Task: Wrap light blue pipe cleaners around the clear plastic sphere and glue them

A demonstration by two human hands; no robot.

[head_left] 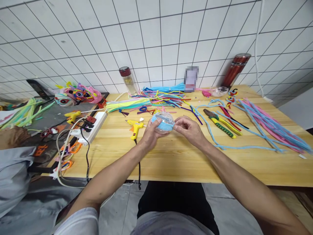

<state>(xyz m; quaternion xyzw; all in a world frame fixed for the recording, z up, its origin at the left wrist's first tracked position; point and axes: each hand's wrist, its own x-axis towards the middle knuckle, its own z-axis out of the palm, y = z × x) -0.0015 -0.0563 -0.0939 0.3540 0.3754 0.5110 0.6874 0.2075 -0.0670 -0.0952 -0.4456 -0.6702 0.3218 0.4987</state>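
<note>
A clear plastic ball [164, 116], its lower half wrapped in rows of light blue pipe cleaner [165, 126], is held just above the wooden table. My left hand [151, 134] grips the ball from its left side, thumb across the blue rows. At the ball's right edge, the thumb and forefinger of my right hand [189, 130] pinch the blue pipe cleaner; their tips hide the exact spot. Left of the ball lies a yellow hot glue gun [135, 128]. To the right are pliers with green and yellow handles [222, 125] and a long loose blue pipe cleaner [249, 147].
Bundled pipe cleaners [129, 105] lie along the back, near a glass bottle [128, 80] and a red thermos [236, 70]. Pink and blue stems [274, 124] spread at right. A white power strip [94, 127] with cables is at left. A co-worker's sleeve [14, 176] shows far left.
</note>
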